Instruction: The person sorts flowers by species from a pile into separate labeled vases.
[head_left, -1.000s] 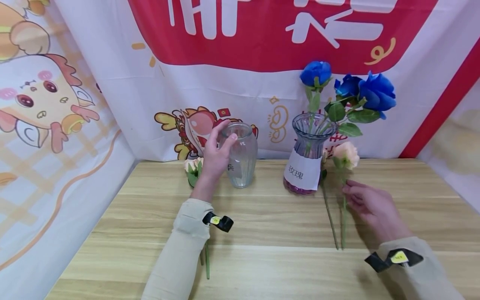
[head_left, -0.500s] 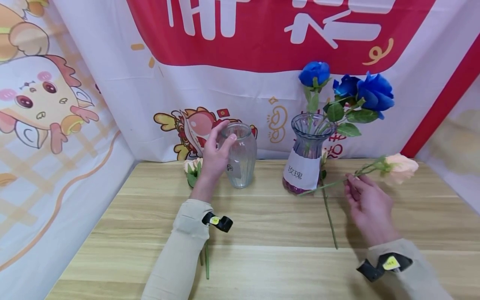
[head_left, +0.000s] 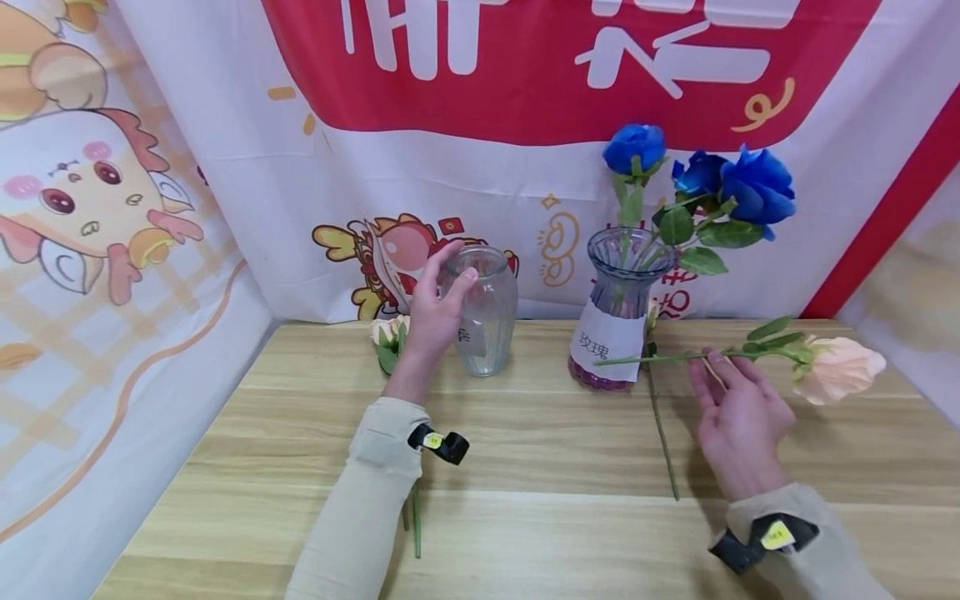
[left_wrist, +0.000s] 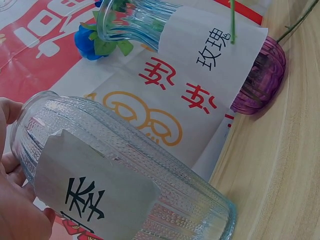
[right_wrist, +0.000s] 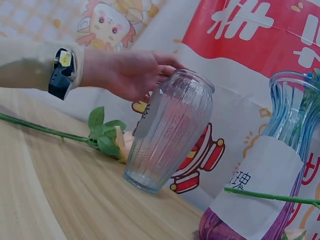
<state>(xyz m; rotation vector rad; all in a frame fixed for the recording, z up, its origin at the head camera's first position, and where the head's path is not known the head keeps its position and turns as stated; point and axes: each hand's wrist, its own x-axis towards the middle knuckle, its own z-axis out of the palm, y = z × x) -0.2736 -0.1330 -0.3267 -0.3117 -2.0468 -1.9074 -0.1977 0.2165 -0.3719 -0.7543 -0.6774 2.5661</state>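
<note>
My left hand grips the top of a clear ribbed glass vase, thumb and fingers about its neck. This vase stands upright and bears a white paper label. My right hand pinches the green stem of a pale peach rose. The rose lies sideways in the air, bloom to the right, its stem end pointing left across the front of a blue-to-purple glass vase. Several blue roses stand in that vase, which has a white label.
Behind the left forearm another pale flower lies on the wooden table, its stem toward the front. One more stem lies beside the blue-purple vase. A printed cloth hangs at the back.
The right hand has lifted the peach rose off the table and turned it from bloom-away to bloom-right, stem crossing the blue-purple vase. The left hand and clear vase stay in place.
</note>
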